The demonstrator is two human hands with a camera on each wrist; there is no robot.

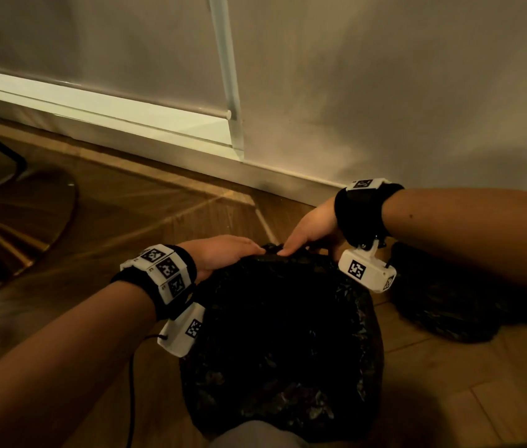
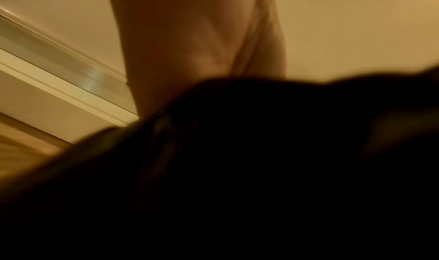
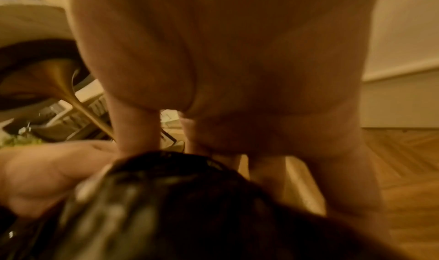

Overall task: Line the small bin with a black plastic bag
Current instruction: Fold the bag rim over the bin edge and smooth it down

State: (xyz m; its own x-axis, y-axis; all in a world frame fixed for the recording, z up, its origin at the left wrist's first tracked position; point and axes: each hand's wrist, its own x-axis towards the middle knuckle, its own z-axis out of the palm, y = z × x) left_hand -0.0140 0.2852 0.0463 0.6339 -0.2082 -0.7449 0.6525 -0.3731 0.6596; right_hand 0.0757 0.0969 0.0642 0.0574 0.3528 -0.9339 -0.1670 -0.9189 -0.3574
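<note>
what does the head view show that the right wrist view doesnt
Only the head view shows the whole lined bin with the black bag draped over its mouth, the left hand's wrist camera, a second heap of black plastic on the floor to the right, and a glass panel against the wall.

Only the right wrist view shows the right hand from beneath, its fingers reaching down past the bag's far edge, and blurred furniture behind.

Both show the two hands meeting at the bag's far edge, and the wooden floor.
</note>
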